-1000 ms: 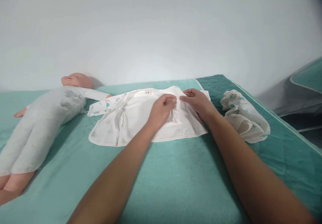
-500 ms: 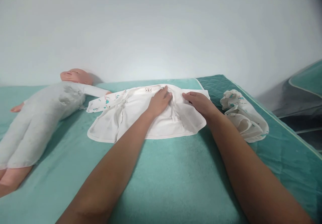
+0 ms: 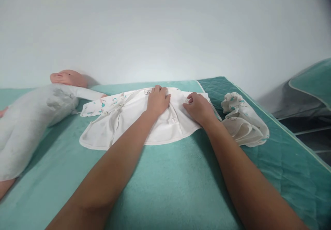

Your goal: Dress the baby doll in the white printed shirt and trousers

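A white baby shirt (image 3: 134,123) lies spread open on the bed, its plain inside facing up. Teal and dark prints show on its left sleeve. My left hand (image 3: 158,101) rests on the shirt near the collar label, palm down, fingers lightly bent over the fabric by the neck edge. At the shirt's right side, my right hand (image 3: 198,108) has thumb and fingers closed on the cloth of the front panel. The right sleeve is partly hidden behind that hand.
A baby doll (image 3: 36,113) in a white bodysuit lies on the left, one hand by the shirt's sleeve. To the right is a bunched printed garment (image 3: 245,126) on a darker quilted cover (image 3: 281,168). A light green sheet (image 3: 160,188) lies beneath the shirt; a wall (image 3: 165,30) stands behind.
The view has shifted slightly right. My left hand's fingers have bent more on the cloth near the neck. My right hand has moved the right front panel outward, flattening it more.
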A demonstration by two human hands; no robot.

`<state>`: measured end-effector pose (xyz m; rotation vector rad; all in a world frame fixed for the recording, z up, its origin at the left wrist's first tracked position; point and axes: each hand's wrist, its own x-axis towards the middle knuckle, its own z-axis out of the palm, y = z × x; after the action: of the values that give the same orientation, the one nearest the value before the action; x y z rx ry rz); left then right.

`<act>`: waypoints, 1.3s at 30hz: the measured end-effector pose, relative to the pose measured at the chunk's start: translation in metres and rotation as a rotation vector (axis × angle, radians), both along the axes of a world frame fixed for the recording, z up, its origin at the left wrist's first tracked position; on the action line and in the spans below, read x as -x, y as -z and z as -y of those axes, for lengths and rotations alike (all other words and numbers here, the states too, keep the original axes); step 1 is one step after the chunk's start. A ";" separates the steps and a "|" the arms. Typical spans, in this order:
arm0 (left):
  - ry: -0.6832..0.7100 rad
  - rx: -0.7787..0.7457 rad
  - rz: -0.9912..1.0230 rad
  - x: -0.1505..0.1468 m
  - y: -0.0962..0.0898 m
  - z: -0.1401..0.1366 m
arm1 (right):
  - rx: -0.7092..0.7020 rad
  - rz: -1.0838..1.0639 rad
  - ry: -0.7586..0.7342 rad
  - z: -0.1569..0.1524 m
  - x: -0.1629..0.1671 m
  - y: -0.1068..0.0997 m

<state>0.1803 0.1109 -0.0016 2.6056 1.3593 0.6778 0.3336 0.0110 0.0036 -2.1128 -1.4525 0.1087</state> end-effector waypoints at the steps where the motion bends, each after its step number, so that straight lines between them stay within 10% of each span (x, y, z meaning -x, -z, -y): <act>1: 0.028 -0.029 0.000 0.000 -0.001 0.003 | -0.054 0.031 -0.045 0.000 0.001 -0.001; 5: 0.163 0.007 -0.087 0.001 -0.001 0.005 | -0.175 0.074 -0.330 -0.003 0.014 0.000; 9: 0.167 0.124 -0.231 0.000 0.005 -0.005 | 0.035 0.180 -0.473 -0.003 0.035 0.014; 39: 0.183 0.138 -0.361 0.081 0.005 -0.094 | 0.217 0.243 -0.460 0.004 0.040 0.020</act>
<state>0.0991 0.2049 -0.0063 2.7822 1.1739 0.0847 0.2939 0.0069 -0.0160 -1.9654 -2.1420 0.1955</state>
